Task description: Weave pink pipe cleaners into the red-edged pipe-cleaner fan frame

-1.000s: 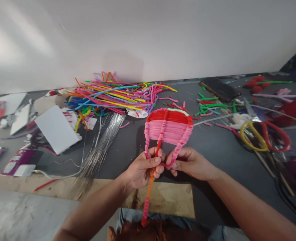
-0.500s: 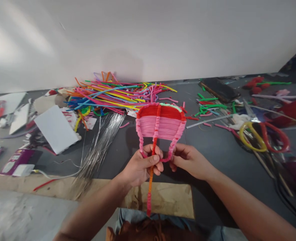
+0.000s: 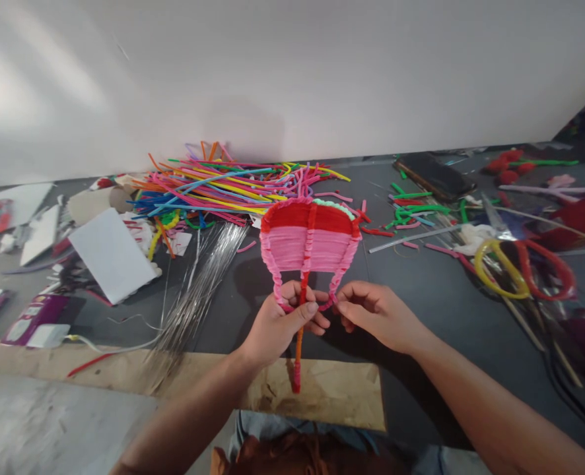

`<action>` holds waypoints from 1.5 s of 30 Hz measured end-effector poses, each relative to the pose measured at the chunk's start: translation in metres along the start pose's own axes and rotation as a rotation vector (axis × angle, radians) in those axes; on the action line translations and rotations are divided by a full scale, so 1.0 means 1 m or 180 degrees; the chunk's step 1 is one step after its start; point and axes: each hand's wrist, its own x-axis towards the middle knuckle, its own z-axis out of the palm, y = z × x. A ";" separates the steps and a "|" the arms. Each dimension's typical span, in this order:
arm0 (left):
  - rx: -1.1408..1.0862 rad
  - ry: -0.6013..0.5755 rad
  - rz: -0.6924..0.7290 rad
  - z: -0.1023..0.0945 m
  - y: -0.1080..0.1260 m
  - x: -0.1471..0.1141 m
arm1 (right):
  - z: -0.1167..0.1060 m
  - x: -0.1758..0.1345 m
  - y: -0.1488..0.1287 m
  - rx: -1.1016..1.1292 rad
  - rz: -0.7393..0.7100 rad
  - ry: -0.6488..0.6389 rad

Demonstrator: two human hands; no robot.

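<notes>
A fan-shaped pipe cleaner craft (image 3: pixel 285 247), with red and pink bands and a wrapped frame, is held up in front of me. Down its middle runs a red and orange stem that ends in a pink tip. My left hand (image 3: pixel 285 323) grips this stem and the lower frame, thumb across the front. At the frame's lower right corner, my right hand (image 3: pixel 372 313) has thumb and index finger pinched together, touching the pink wrapping. Its other fingers are curled. Pale green trim shows along the upper right edge.
Behind the craft lies a pile of coloured pipe cleaners (image 3: pixel 223 185). Thin metal wires (image 3: pixel 198 297) fan out at left, near a white card (image 3: pixel 111 254). Scissors (image 3: pixel 525 267) and a dark phone (image 3: pixel 436 177) lie at right. Brown cardboard (image 3: pixel 322 396) lines the front edge.
The craft has shifted slightly left and tilted, its stem's lower tip now higher in view. My right hand has moved a little up along the frame's lower right corner.
</notes>
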 end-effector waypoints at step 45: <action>-0.0922 -0.0387 -0.0659 0.008 0.006 0.002 | 0.016 0.007 0.011 0.2177 0.0221 -0.0161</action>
